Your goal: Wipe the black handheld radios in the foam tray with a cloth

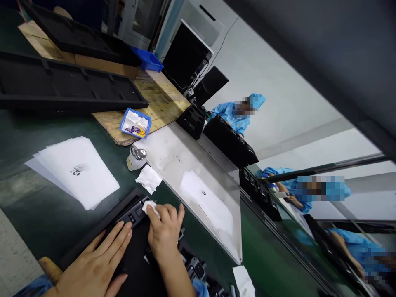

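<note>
A dark grey, elongated device with a small black label or display panel lies in a black foam tray. My left hand rests with fingers stretched out, its fingertips touching the device's near end. My right hand pinches a folded white wipe and presses it against the device's far end. Beyond it, another crumpled white wipe lies on the green table. A small dispenser bottle with a metal top stands just behind that wipe. Several black parts, partly hidden by my right forearm, lie to the right.
White plastic bags are stacked at left; more bags lie on the conveyor belt. A blue bin holds small items. Black foam trays are piled at the back left. Co-workers in blue work across the line.
</note>
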`<state>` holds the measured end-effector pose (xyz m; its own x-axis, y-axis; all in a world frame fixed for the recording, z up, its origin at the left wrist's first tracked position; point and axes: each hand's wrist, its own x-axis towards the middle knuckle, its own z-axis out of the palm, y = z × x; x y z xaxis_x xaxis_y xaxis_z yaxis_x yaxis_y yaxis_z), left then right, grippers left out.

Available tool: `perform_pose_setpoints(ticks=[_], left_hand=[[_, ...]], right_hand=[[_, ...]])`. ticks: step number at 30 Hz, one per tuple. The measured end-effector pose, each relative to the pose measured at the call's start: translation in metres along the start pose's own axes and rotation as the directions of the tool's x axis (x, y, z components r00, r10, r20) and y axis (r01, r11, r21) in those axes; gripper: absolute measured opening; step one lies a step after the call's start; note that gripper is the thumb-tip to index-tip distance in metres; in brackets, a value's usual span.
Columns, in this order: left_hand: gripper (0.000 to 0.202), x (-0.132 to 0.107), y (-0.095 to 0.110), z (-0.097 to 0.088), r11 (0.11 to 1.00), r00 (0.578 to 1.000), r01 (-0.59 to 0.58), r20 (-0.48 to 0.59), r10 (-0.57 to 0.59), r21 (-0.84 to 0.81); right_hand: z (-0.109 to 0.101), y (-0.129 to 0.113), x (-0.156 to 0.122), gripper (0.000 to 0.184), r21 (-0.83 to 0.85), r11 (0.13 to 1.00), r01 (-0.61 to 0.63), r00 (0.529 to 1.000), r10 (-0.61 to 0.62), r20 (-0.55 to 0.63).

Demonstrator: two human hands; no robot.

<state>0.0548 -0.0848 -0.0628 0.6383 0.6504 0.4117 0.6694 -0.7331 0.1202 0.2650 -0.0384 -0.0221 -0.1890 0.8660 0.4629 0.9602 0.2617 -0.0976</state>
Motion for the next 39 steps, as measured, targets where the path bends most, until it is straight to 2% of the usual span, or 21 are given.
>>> perform_pose_setpoints(ticks=[3,5,9,12,16,20,22,27,30,34,37,39], left_hand=[[0.074,0.001,-0.001,0.0,1.0,1.0,-0.007,0.017,0.007,0.025],[0.074,0.002,-0.001,-0.002,0.999,0.999,-0.027,0.018,0.027,0.033],[0.072,0.002,-0.002,-0.004,1.0,1.0,-0.015,0.013,0.015,-0.003],[0.072,0.002,-0.001,-0.003,0.999,1.0,0.007,0.012,-0.007,-0.04],[0.075,0.005,0.0,-0.002,1.0,1.0,-0.006,-0.01,0.006,-0.022],[0.079,0.006,0.001,-0.004,1.0,1.0,-0.01,-0.024,0.011,0.025],[0.08,0.005,0.001,-0.005,0.999,1.0,-0.015,-0.015,0.015,0.037],[0.08,0.001,0.002,-0.002,0.999,1.0,-0.003,-0.009,0.003,0.035],[0.077,0.001,0.003,-0.001,1.0,1.0,0.012,-0.021,-0.012,0.009],[0.071,0.001,0.003,-0.001,1.0,0.999,0.015,-0.032,-0.015,-0.018],[0.071,0.0,0.002,0.0,1.0,0.999,0.01,-0.04,-0.01,-0.002],[0.071,0.0,0.001,0.001,1.0,0.999,0.006,-0.042,-0.005,0.012]], right_hand=[[0.002,-0.002,0.016,0.029,0.004,0.998,0.065,0.993,-0.065,0.098],[-0.001,0.0,0.018,0.031,0.012,0.996,0.085,0.99,-0.086,0.114],[-0.018,0.011,-0.011,0.04,-0.007,0.998,0.065,0.995,-0.065,0.08],[-0.027,0.016,-0.023,0.036,-0.034,0.999,0.032,0.998,-0.03,0.052],[-0.019,0.005,0.003,0.032,-0.032,0.999,-0.02,1.0,0.02,0.017],[-0.002,-0.008,0.026,0.034,-0.06,0.998,-0.007,0.992,0.014,0.122],[0.001,-0.011,0.018,0.036,-0.086,0.996,-0.03,0.993,0.04,0.114],[-0.004,-0.009,-0.025,0.041,-0.112,0.99,-0.085,0.996,0.088,0.019],[-0.01,-0.007,-0.033,0.038,-0.108,0.986,-0.13,0.991,0.13,-0.01],[-0.012,-0.009,-0.009,0.034,-0.084,0.98,-0.181,0.984,0.18,-0.018],[-0.008,-0.013,0.009,0.034,-0.087,0.984,-0.155,0.985,0.161,0.062],[-0.005,-0.013,0.005,0.036,-0.113,0.986,-0.123,0.986,0.135,0.1]])
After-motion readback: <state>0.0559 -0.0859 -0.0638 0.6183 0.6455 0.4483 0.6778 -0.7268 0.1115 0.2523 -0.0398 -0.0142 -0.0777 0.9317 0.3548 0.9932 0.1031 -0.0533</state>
